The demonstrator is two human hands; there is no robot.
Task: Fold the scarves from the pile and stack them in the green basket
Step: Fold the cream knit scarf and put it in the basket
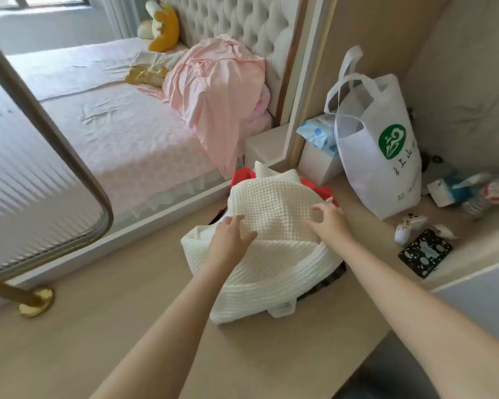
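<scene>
A: Scarves first: what are the hands doing with the white scarf (pixel 274 254)?

B: The left hand (pixel 231 236) is lying spread and flat on the knit, seemingly pinning it so it is not sliding. The right hand (pixel 329 223) is arching over it with bent fingers, tips touching the weave. Whether it is pinching a fold, one cannot tell.

A: And where is the scarf sitting?

B: It is draping over the pile (pixel 244 175) and hiding most of it. A red scarf (pixel 323 194) is peeking out behind, and a dark patterned scarf (pixel 333 279) is showing under the right edge. Everything is resting on the beige surface (pixel 156 298) beside the bed (pixel 113 133).

A: The green basket?

B: It is not showing anywhere. A white tote bag (pixel 386 174) is standing beyond the pile. By the look of it, the person is only beginning, spreading the top scarf to find its edges before folding.
</scene>
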